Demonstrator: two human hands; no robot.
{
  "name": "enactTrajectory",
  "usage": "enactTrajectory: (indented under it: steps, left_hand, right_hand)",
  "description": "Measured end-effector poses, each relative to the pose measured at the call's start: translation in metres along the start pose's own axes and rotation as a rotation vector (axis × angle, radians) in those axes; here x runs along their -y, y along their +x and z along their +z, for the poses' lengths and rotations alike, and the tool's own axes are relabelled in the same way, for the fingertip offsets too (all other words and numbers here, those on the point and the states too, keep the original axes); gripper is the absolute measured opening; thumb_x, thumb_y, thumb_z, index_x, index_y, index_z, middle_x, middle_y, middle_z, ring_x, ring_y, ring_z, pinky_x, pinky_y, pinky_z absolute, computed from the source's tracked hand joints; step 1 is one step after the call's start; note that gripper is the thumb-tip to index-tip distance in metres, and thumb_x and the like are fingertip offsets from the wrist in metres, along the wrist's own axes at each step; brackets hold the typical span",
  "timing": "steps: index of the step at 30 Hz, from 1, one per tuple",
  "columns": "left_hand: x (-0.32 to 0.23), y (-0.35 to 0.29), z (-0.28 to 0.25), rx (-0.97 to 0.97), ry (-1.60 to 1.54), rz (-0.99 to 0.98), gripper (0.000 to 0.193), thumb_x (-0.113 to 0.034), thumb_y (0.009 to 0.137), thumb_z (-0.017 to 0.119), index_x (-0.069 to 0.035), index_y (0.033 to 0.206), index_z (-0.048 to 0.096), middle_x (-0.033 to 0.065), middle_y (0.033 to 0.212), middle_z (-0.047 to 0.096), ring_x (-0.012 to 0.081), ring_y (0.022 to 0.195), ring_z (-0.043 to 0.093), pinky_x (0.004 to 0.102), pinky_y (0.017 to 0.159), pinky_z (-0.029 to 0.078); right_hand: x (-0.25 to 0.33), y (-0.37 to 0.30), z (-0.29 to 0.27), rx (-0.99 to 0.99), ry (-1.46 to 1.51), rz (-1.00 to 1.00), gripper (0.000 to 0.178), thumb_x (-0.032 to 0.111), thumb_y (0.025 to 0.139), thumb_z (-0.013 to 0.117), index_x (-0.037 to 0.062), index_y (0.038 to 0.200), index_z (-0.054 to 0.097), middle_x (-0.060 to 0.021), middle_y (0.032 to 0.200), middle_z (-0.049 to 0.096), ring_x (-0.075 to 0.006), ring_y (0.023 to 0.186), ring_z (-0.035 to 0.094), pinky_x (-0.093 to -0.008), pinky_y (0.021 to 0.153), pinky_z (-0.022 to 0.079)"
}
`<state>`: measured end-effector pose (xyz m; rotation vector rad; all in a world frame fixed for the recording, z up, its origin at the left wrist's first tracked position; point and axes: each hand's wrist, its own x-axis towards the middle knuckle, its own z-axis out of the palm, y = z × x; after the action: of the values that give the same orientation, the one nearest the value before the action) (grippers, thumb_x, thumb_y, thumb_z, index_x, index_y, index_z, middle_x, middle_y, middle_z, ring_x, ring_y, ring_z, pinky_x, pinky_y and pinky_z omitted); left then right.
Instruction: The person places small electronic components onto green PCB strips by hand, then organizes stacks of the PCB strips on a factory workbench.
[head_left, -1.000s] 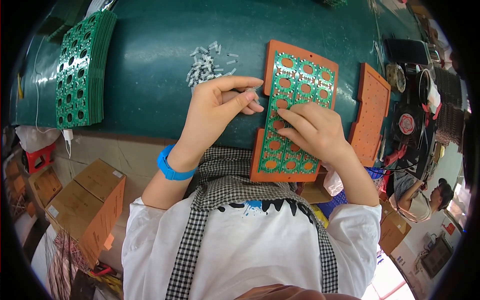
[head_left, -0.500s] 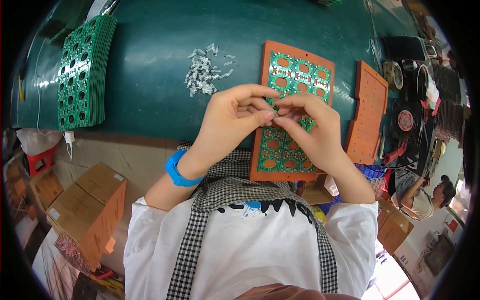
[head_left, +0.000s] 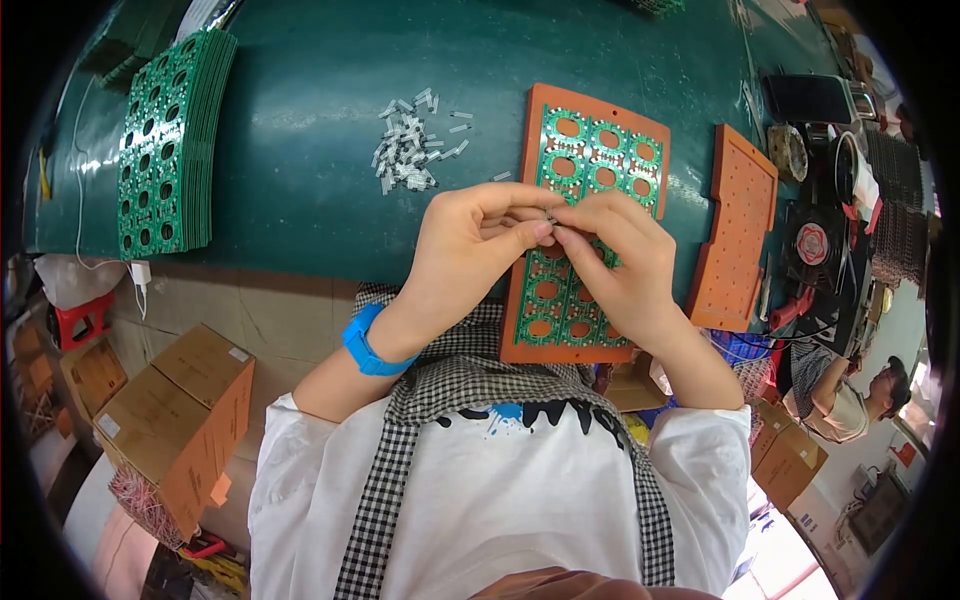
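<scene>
My left hand [head_left: 468,238], with a blue band on its wrist, and my right hand [head_left: 628,258] meet fingertip to fingertip over a green circuit board panel [head_left: 606,146]. Both are pinched closed on something tiny between the fingertips; its kind is too small to tell. The panel has rows of oval cut-outs and lies in an orange tray [head_left: 513,335]. My hands hide its middle part. Left of the tray, small slim clear-and-silver pieces [head_left: 404,150] lie in a loose pile. One single piece [head_left: 502,176] rests just above my left hand.
A tall stack of green circuit boards [head_left: 165,150] stands at the left of the green table [head_left: 300,180]. Another orange tray [head_left: 735,230] lies to the right, beside tools and a solder-like reel [head_left: 811,241]. Cardboard boxes [head_left: 175,390] sit on the floor at left. Another person [head_left: 850,395] is at far right.
My fingertips have drawn closer together, and my left hand has shifted slightly right. A single small piece now shows on the table above my left hand.
</scene>
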<state>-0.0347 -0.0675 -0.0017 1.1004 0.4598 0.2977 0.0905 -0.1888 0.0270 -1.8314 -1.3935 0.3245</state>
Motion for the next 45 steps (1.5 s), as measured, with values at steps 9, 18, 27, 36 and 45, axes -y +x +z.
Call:
enactTrajectory:
  steps: [9,18,27,36,45]
  left_hand:
    - [-0.012,0.005,-0.018,-0.089,0.096,0.056,0.014,-0.001,0.088,0.061,0.006,0.101,0.063,0.0112,0.089,0.069,0.0139,0.083,0.067,0.0258,0.075,0.055]
    - [-0.008,0.008,-0.025,-0.096,0.209,0.098,0.009,-0.003,0.088,0.064,0.003,0.094,0.066,0.0055,0.084,0.066,0.0095,0.075,0.063,0.0215,0.068,0.052]
    - [-0.011,0.007,-0.024,-0.07,0.135,0.015,0.011,-0.002,0.087,0.064,0.003,0.096,0.065,0.0057,0.084,0.066,0.0086,0.073,0.062,0.0215,0.065,0.051]
    - [-0.01,0.006,-0.028,0.01,0.056,-0.028,0.016,-0.003,0.088,0.063,0.003,0.103,0.068,0.0074,0.085,0.067,0.0108,0.074,0.064,0.0231,0.066,0.053]
    - [-0.012,0.006,-0.027,-0.014,0.057,-0.044,0.02,-0.004,0.088,0.062,0.004,0.106,0.067,0.0094,0.088,0.068,0.0115,0.078,0.063,0.0219,0.072,0.051]
  right_hand:
    - [0.005,-0.006,-0.022,0.131,0.25,0.47,0.01,-0.002,0.078,0.069,-0.0011,0.087,0.067,-0.0095,0.085,0.066,-0.0184,0.078,0.065,-0.0272,0.067,0.051]
    - [0.0,-0.011,-0.018,0.308,0.006,0.007,0.01,0.0,0.078,0.066,0.001,0.085,0.057,-0.0112,0.085,0.057,-0.0293,0.079,0.058,-0.0366,0.067,0.048]
    - [0.0,-0.013,-0.015,0.355,-0.062,-0.008,0.01,0.001,0.077,0.066,0.0019,0.083,0.057,-0.0099,0.085,0.056,-0.0278,0.08,0.058,-0.0362,0.068,0.048]
    - [-0.002,-0.017,-0.009,0.296,-0.129,-0.06,0.013,0.005,0.075,0.068,0.0027,0.082,0.057,-0.0086,0.085,0.056,-0.0265,0.08,0.059,-0.0356,0.067,0.049]
    - [-0.005,-0.021,-0.009,0.272,-0.23,-0.142,0.015,0.007,0.074,0.068,0.0046,0.084,0.057,-0.007,0.084,0.056,-0.0243,0.077,0.06,-0.0341,0.062,0.049]
